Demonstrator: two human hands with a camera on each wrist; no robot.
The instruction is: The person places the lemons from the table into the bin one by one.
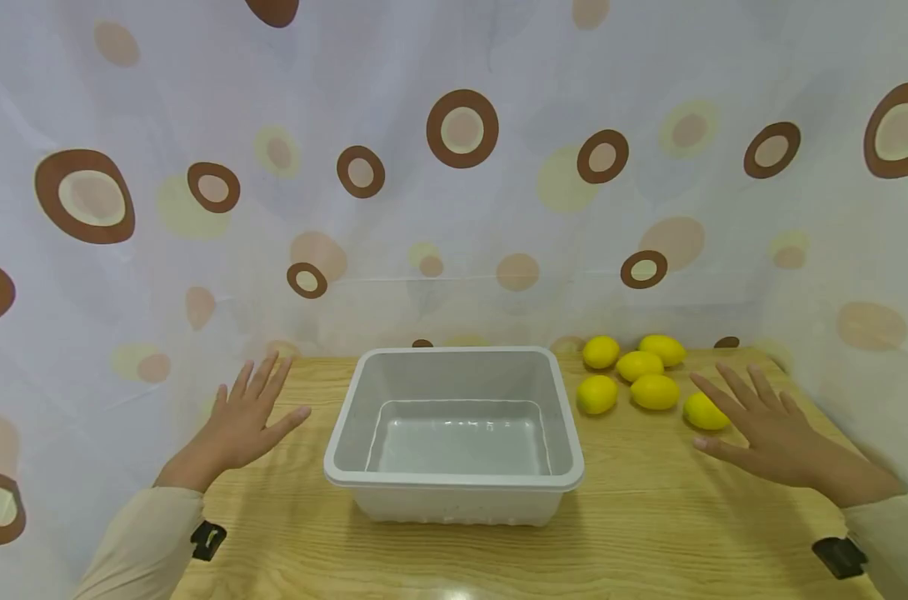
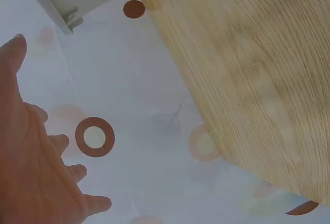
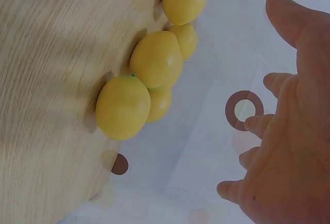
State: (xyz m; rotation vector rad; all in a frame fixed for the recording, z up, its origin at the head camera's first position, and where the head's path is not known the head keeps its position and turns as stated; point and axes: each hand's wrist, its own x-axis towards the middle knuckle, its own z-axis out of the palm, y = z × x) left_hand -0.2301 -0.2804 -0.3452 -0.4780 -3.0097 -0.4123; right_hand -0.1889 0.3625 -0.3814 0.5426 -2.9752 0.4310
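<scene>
A pale grey plastic basin stands in the middle of the wooden table, its inside bare. To its right several yellow lemons lie in a loose group; the nearest lemon is partly overlapped by the right hand's fingers in the head view. My right hand hovers with fingers spread and holds nothing; in the right wrist view the lemons lie apart from that hand. On the other side my left hand is raised left of the basin, fingers spread, nothing in it. The left wrist view shows its palm.
The wooden table ends at the back against a pale curtain printed with brown and beige rounds. This curtain also runs along both sides. Dark straps sit at the cuffs of both beige sleeves.
</scene>
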